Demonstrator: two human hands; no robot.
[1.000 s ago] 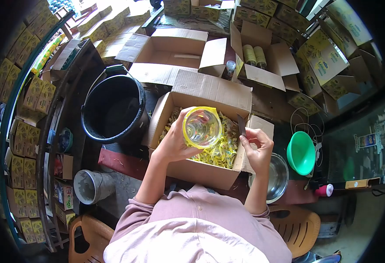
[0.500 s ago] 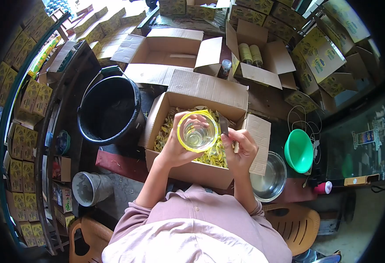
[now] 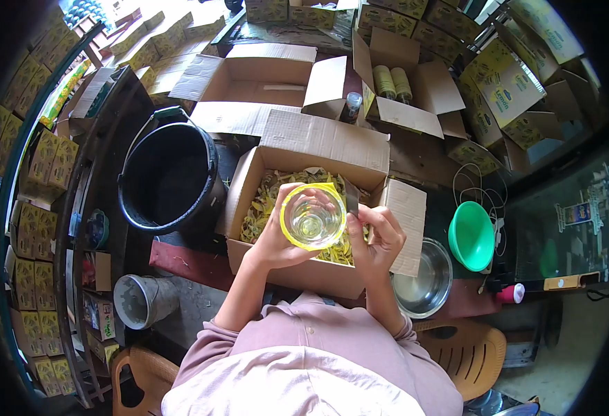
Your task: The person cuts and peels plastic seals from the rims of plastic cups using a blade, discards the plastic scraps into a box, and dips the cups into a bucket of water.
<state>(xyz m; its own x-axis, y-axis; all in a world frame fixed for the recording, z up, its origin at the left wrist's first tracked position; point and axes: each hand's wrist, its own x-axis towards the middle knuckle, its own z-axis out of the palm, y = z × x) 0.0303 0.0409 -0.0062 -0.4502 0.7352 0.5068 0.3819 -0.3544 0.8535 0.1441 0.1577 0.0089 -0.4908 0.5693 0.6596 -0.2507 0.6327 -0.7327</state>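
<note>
My left hand (image 3: 277, 239) is wrapped round a clear, round jar-like container (image 3: 313, 223), whose mouth faces up toward me. A bright yellow band lines its rim, with a small pointed tab at the top right. In my right hand (image 3: 381, 243), thumb and fingers pinch a knife (image 3: 351, 197), its dark flat blade pointing up beside the rim. Whether the blade touches the band I cannot tell. Below both hands stands an open cardboard box (image 3: 297, 275) holding many yellow strips and scraps (image 3: 259, 208).
A black bucket (image 3: 169, 177) stands left of the box, a grey bucket (image 3: 135, 301) lower left. To the right are a steel bowl (image 3: 433, 281) and a green bowl (image 3: 471, 237). Behind sit an open carton (image 3: 259, 80), another with bottles (image 3: 392, 83), and stacked cartons.
The container has turned slightly, so its inside faces me more squarely, and sits a little lower. The knife stays beside the rim. Both hands keep their hold; the view has shifted slightly.
</note>
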